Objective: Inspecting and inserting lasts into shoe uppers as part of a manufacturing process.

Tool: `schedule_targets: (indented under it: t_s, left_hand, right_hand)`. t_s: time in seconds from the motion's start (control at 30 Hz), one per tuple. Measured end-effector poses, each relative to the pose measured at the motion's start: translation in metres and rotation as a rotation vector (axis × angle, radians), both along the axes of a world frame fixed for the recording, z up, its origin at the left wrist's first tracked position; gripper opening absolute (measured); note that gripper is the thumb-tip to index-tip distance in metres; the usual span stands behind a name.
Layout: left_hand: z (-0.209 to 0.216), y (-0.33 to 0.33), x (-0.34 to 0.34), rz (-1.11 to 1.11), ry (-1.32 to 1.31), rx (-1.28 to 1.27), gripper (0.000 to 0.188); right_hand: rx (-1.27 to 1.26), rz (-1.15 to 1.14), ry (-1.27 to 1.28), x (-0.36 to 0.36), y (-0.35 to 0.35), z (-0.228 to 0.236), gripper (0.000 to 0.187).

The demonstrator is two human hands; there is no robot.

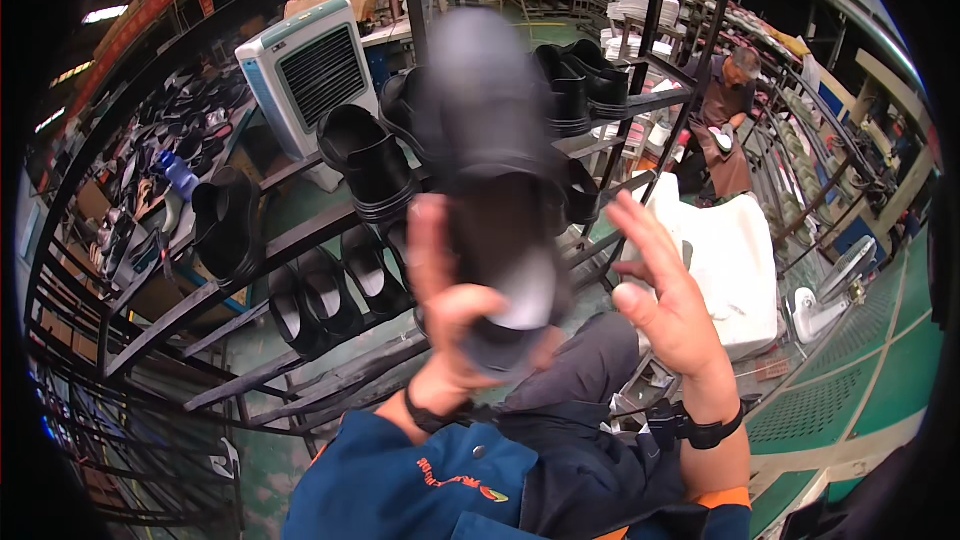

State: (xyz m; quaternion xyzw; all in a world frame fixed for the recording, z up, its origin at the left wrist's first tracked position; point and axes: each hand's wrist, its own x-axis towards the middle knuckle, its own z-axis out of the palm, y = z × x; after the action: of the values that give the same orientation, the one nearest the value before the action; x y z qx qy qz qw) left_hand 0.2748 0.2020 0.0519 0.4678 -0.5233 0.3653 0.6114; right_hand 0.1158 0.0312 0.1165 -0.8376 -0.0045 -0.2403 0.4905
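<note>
A black shoe (490, 130), smeared by motion, is held up in front of me with its toe pointing away and its opening facing me. A pale insole (530, 290) shows inside it near the heel. My left hand (455, 315) is wrapped around the heel end from the left side. To the right of the shoe, my right hand (665, 290) is raised with its fingers apart and nothing in it. Behind the held shoe, other black shoes (368, 162) sit on the bars of a dark metal rack (300, 237), some of them hidden by it.
More shoes (318, 298) line the rack's lower level. Beyond the rack stands a white air cooler (315, 75). A bulky white object (725, 270) lies at the right. Farther back, a seated person (725, 125) in a brown apron handles a light-coloured shoe. Green perforated panels (825, 405) are at right.
</note>
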Motion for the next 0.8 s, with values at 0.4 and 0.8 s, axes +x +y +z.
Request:
schedule_targets:
  t_s: [0.4, 0.8]
  left_hand:
    - [0.078, 0.036, 0.047, 0.162, 0.009, 0.323, 0.045]
    - [0.070, -0.166, -0.129, -0.560, -0.769, 0.398, 0.043]
  right_hand:
    - [-0.178, -0.408, 0.525, -0.217, -0.132, -0.044, 0.054]
    - [-0.359, -2.318, 0.427, -0.701, 0.162, 0.012, 0.045]
